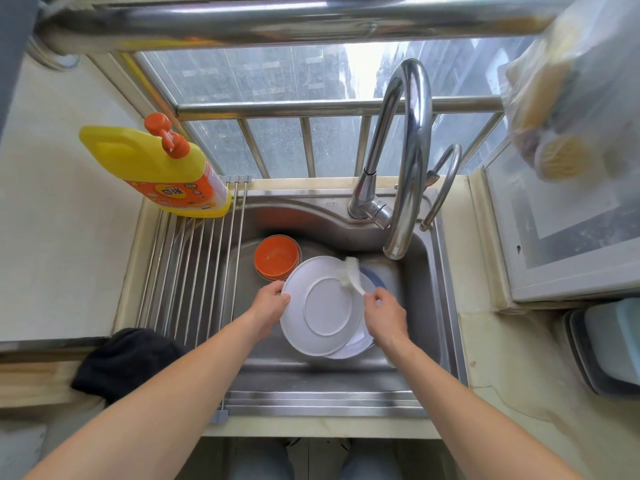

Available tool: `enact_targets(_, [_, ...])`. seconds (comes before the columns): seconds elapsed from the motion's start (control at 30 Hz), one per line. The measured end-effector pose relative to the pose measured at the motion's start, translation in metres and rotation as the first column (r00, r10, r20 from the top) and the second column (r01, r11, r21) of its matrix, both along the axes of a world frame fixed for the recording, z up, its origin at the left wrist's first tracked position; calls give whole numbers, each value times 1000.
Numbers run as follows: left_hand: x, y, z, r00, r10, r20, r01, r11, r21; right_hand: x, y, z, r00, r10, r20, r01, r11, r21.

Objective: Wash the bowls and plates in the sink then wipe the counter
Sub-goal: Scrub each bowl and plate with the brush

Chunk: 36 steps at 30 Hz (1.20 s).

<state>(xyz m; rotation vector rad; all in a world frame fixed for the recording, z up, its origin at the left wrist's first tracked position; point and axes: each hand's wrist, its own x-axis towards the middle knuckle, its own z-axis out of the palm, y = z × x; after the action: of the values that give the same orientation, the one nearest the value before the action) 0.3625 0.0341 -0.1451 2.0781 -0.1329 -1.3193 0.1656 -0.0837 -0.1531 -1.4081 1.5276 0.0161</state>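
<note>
Over the sink (426,317), the left hand (268,308) grips the left rim of a white plate (320,306) turned underside up. The right hand (384,315) pinches a white cloth (352,275) against the plate's right edge. Orange bowls (275,259) sit in the sink behind the plate, and another plate (356,348) lies beneath it.

Bare forearms (194,375), no sleeves; blue jeans (263,462) below.

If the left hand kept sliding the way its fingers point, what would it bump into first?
The left hand grips the white plate's left rim, fingers pointing up and away. Straight on, it would probably meet the orange bowl first, just beyond the fingertips, though depth is hard to judge here.
</note>
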Motion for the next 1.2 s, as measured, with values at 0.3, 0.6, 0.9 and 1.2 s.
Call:
enact_targets(0.3, [-4,-2,2,1000,-11,10,11,1000,3,1,1,4,986,-7,-166,-9,996,-93])
enact_targets(0.6, [-3,0,1,1000,-20,13,20,1000,0,7,-7,14,994,80,-78,-89,990,-111])
enact_targets(0.9, [0,-1,0,999,-45,28,45,999,-3,10,-6,13,989,149,-18,-150,983,-108])
enact_targets(1.2, [0,-2,0,999,-38,16,38,999,-16,8,-2,14,975,220,12,-217,969,-114])
